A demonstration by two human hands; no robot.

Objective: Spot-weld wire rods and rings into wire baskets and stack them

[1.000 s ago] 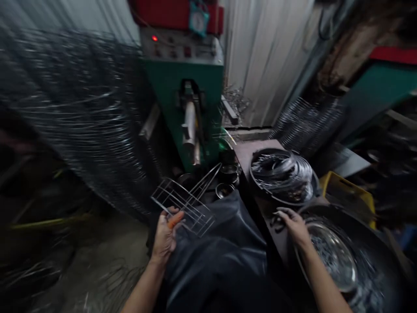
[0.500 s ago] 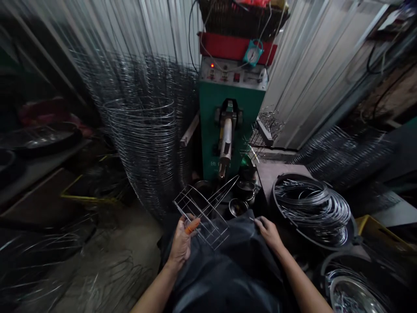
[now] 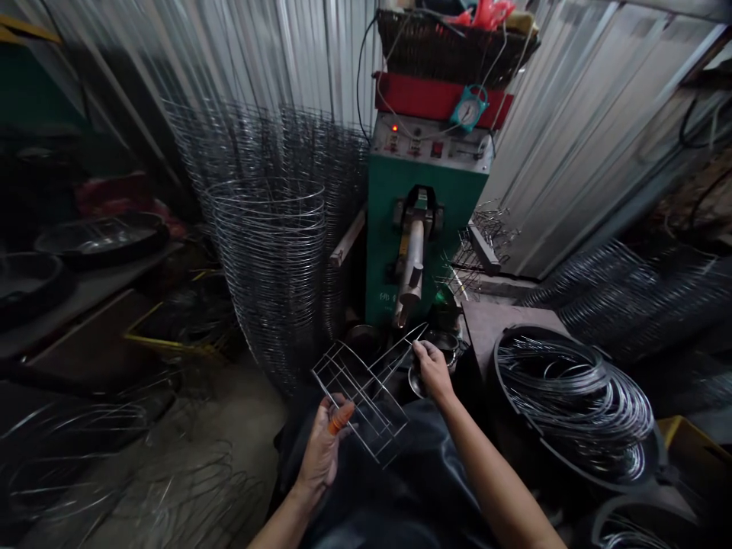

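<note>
the right hand point(image 3: 433, 374) is moving forward from the dark plastic apron point(image 3: 394, 488) and is reaching the far end of a silver welded steel wire frame point(image 3: 360, 400), above a small round steel bowl point(image 3: 417, 385). the left hand point(image 3: 323, 450) is clamping the near end of the frame together with a small orange piece point(image 3: 341, 418). so the hands are staying apart, one at each end, but i cannot tell if the right fingers are closing. the frame is hanging over the apron, and its long axis is pointing up and right, toward a green spot-welding machine point(image 3: 423, 244).
</note>
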